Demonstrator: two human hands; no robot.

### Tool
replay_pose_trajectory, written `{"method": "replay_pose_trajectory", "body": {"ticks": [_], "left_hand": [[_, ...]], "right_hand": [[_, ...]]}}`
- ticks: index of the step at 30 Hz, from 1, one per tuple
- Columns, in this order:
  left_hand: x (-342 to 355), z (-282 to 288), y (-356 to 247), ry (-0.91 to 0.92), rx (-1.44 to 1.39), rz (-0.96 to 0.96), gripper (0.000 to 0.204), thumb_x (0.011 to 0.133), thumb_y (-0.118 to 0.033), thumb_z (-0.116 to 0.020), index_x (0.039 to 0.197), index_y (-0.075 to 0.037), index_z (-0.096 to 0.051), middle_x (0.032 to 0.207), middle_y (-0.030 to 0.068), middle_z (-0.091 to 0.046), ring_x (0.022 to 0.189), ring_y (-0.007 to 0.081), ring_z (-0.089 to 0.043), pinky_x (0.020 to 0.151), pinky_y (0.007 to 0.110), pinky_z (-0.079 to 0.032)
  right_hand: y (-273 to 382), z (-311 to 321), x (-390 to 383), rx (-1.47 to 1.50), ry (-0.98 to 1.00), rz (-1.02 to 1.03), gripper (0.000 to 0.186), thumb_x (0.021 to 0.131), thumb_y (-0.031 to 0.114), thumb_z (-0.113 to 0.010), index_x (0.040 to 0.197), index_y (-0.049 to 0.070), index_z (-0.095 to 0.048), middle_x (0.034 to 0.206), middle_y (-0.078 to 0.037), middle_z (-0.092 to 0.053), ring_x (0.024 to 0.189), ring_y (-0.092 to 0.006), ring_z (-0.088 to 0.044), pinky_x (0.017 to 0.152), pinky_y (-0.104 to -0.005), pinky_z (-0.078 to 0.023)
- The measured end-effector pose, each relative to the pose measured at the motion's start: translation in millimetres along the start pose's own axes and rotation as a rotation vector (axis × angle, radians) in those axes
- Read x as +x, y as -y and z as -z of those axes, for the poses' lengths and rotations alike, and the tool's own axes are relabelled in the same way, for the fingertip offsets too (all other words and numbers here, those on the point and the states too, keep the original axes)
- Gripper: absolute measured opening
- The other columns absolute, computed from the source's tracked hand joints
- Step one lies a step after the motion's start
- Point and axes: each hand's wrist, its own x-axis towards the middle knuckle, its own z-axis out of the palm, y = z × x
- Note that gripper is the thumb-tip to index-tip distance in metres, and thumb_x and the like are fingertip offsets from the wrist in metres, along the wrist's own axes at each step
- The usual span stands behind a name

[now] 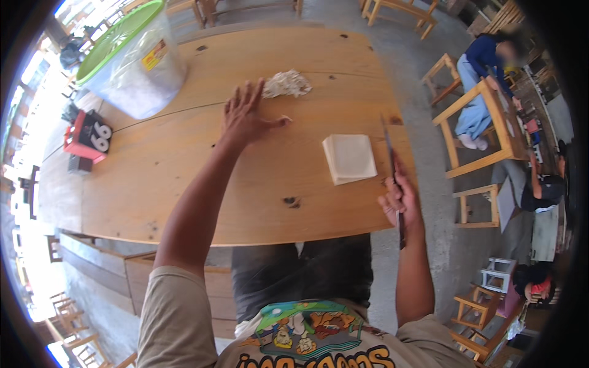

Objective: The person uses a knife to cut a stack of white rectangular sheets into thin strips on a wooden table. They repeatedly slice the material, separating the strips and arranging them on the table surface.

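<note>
"Holding what, with the right hand (pixel 402 199)?"

"Gripping a knife (pixel 389 147), with the fingers pressed together around it, close to the right edge of the wooden table (pixel 264 184). Pointing with the tip away from the body."

"And doing what with the left hand (pixel 247 116)?"

"Reaching forward with all fingers spread, pinching nothing, just beside a small heap of pale shreds (pixel 286 84). Cannot tell for sure about touching."

"Where to find the stack of pale square sheets (pixel 350 158)?"

"Lying flat on the boards, between the two hands, just left of the blade and apart from it."

"How to judge the step?"

"Probably pausing between two cuts, with the shreds put together in one place."

"And for the next move?"

"Would call, in my opinion, for steadying the stack with the left fingers, curled and well behind the edge, before bringing the blade over."

"Noticing anything about the surface?"

"Showing dark knots and a long seam. Bearing, at far left, a clear tub (pixel 144 80) with a green lid (pixel 119 40) and, nearer, a red and black box (pixel 89 138)."

"And around in the room?"

"Seeing a grey floor (pixel 435 184), wooden furniture (pixel 481 162) and, at right, a person in a dark blue top (pixel 485 55), with other people (pixel 543 190) lower down."
</note>
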Motion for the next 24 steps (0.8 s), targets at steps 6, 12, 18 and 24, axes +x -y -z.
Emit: {"method": "replay_pose_trajectory", "body": {"ticks": [6,12,18,24], "left_hand": [[64,-12,1,-0.052,0.058,0.031,0.127,0.097,-0.096,-0.068,0.194,-0.027,-0.027,0.198,0.017,-0.033,0.185,0.0395,-0.026,0.147,0.056,-0.025],[102,-20,22,-0.067,-0.287,-0.15,0.091,0.12,-0.08,-0.037,0.192,-0.025,-0.034,0.189,0.0211,-0.049,0.18,0.0407,-0.037,0.144,0.058,-0.03],[82,-25,22,-0.158,-0.326,-0.237,0.081,0.125,-0.066,-0.036,0.191,-0.02,-0.034,0.189,0.0223,-0.047,0.18,0.0419,-0.033,0.147,0.059,-0.023],[-56,-41,-87,-0.118,-0.123,-0.564,0.106,0.104,-0.064,-0.08,0.189,-0.018,-0.036,0.189,0.0197,-0.042,0.176,0.0454,-0.033,0.146,0.059,-0.022]], "right_hand": [[6,5,5,0.087,0.122,-0.048,0.065,0.129,0.031,-0.055,0.191,0.031,-0.037,0.074,0.009,-0.051,0.044,-0.0015,-0.032,0.058,-0.0233,-0.042],[9,6,7,0.114,0.102,-0.098,0.062,0.13,0.033,-0.054,0.19,0.034,-0.039,0.074,0.009,-0.052,0.043,-0.0017,-0.034,0.06,-0.024,-0.044],[5,0,7,0.127,0.138,-0.106,0.06,0.129,0.032,-0.054,0.188,0.032,-0.042,0.075,0.009,-0.053,0.044,-0.002,-0.035,0.064,-0.0262,-0.047],[11,5,7,0.155,0.182,-0.095,0.056,0.129,0.031,-0.055,0.185,0.032,-0.049,0.078,0.009,-0.052,0.046,-0.002,-0.035,0.068,-0.0265,-0.048]]}}
